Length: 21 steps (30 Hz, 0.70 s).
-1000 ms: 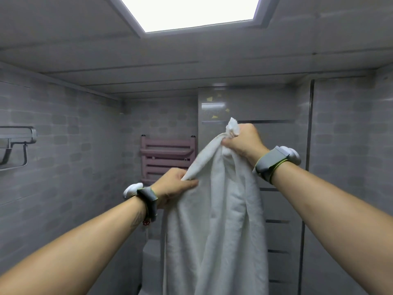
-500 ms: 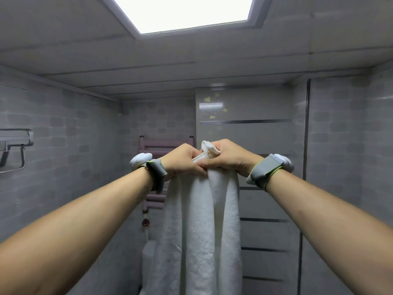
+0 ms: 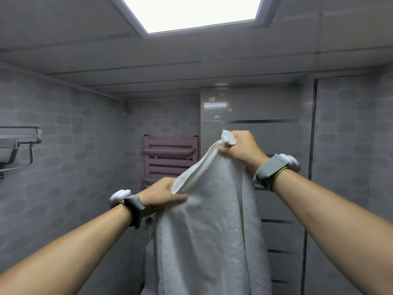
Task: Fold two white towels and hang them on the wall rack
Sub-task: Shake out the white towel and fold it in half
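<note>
Towel (image 3: 210, 226), white and nubby, hangs in long soft folds in front of me, held up in mid-air and trailing out of view below. My right hand (image 3: 242, 149) grips one bunched corner high, a tuft poking above the fist. My left hand (image 3: 161, 193) pinches the doubled top edge lower down. Metal wall rack (image 3: 20, 145) sits on the grey tiled wall, well apart to the left.

No readable text, label, brand, number or sign shows on anything here.
</note>
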Available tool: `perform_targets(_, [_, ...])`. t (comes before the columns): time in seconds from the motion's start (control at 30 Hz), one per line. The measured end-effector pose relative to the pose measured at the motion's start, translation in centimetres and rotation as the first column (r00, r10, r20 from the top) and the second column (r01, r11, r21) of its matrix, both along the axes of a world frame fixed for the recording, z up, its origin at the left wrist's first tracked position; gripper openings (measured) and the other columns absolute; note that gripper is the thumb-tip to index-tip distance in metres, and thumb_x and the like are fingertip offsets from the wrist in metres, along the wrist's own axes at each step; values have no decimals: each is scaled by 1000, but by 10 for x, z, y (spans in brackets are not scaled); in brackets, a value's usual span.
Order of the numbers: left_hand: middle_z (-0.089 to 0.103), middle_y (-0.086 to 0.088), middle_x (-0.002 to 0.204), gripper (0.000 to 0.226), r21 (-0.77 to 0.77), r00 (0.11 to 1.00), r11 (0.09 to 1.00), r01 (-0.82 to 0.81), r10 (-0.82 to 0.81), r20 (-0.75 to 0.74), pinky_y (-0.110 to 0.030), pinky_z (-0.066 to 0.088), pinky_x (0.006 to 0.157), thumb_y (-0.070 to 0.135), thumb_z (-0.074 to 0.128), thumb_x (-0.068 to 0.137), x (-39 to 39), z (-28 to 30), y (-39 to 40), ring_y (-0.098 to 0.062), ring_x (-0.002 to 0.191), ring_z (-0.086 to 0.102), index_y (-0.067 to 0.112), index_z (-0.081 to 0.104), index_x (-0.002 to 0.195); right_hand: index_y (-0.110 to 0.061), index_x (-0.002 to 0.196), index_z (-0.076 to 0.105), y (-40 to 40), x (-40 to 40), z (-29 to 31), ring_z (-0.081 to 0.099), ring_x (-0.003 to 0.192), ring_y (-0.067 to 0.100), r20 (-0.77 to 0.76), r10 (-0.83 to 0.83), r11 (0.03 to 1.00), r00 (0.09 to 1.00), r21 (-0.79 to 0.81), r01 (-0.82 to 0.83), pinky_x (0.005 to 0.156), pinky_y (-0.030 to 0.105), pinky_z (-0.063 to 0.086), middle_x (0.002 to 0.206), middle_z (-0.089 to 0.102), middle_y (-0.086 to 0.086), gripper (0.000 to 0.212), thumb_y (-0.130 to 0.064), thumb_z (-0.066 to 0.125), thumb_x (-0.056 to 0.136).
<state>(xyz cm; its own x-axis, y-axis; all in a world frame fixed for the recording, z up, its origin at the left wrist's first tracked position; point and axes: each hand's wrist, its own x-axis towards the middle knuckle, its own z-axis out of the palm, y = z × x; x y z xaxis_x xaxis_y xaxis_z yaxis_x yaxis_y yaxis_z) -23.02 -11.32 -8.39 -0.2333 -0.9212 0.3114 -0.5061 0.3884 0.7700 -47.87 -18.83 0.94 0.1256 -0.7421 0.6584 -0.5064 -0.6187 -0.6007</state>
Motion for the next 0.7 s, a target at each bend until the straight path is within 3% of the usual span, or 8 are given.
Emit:
perform_targets(0.1, [72, 0, 94, 17, -73, 989, 997, -3, -8, -146, -33, 51, 82, 23, 69, 85, -22, 22, 0, -8, 83, 64, 13, 70, 99, -13, 79, 68, 12, -1, -6, 51, 67, 11, -17, 131, 991, 991, -7, -131, 63, 25, 42, 72, 59, -4, 20, -21, 85, 72])
perform_targets(0.2, [74, -8, 105, 25, -119, 987, 993, -10, -9, -159, -35, 50, 91, 22, 67, 82, -42, 50, -5, -10, 89, 63, 8, 73, 102, -12, 105, 75, 32, 0, -5, 62, 82, 1, -69, 315, 949, 946, 48, -313, 73, 9, 46, 98, 74, -2, 35, -19, 87, 73])
perform_targets(0.27, [73, -12, 109, 27, -114, 988, 993, 15, -32, -151, -35, 51, 92, 22, 68, 79, -56, 65, -3, -12, 90, 63, 7, 74, 100, -14, 110, 74, 40, 4, -8, 64, 87, -5, -153, 382, 924, 912, 80, -374, 79, 11, 47, 104, 75, -3, 42, -18, 89, 70])
perform_targets(0.33, [75, -8, 100, 22, -102, 990, 992, 70, -82, -116, -30, 52, 85, 24, 71, 84, -68, 75, -2, -11, 84, 64, 6, 76, 95, -13, 107, 74, 41, 7, -13, 64, 83, 1, -220, 403, 915, 888, 73, -397, 78, 20, 51, 100, 76, 3, 39, -12, 87, 70])
perform_targets(0.4, [69, -2, 84, 40, -93, 997, 994, 63, -66, -36, -30, 48, 74, 41, 72, 83, -74, 81, -2, -11, 75, 58, 0, 71, 84, -8, 94, 74, 37, 7, -15, 58, 72, 7, -211, 351, 936, 912, 50, -348, 67, 28, 48, 82, 71, 8, 22, -14, 82, 75])
perform_targets(0.47, [55, 0, 75, 51, -98, 999, 995, 34, -31, 30, -32, 36, 64, 48, 70, 82, -72, 78, -4, -14, 68, 46, -2, 62, 81, -6, 81, 73, 32, 4, -14, 51, 64, 8, -188, 245, 970, 951, 34, -243, 60, 26, 42, 68, 62, 3, 16, -21, 77, 79])
perform_targets(0.57, [45, 1, 71, 18, -191, 987, 981, -11, 41, 154, -29, 29, 56, 8, 53, 70, -66, 69, -9, -13, 62, 38, 3, 58, 87, -10, 75, 75, 28, 8, -9, 59, 68, 16, -195, 114, 993, 974, -20, -120, 61, 32, 48, 69, 67, 5, 16, -6, 60, 80])
perform_targets(0.7, [51, -5, 70, 9, -179, 899, 967, -181, 237, 369, -28, 34, 55, 4, 50, 65, -47, 46, -19, -19, 62, 44, 11, 49, 71, -7, 71, 69, 14, 11, -6, 65, 78, 35, -110, -44, 997, 993, -71, 36, 65, 39, 54, 66, 65, 12, 23, -15, 47, 70])
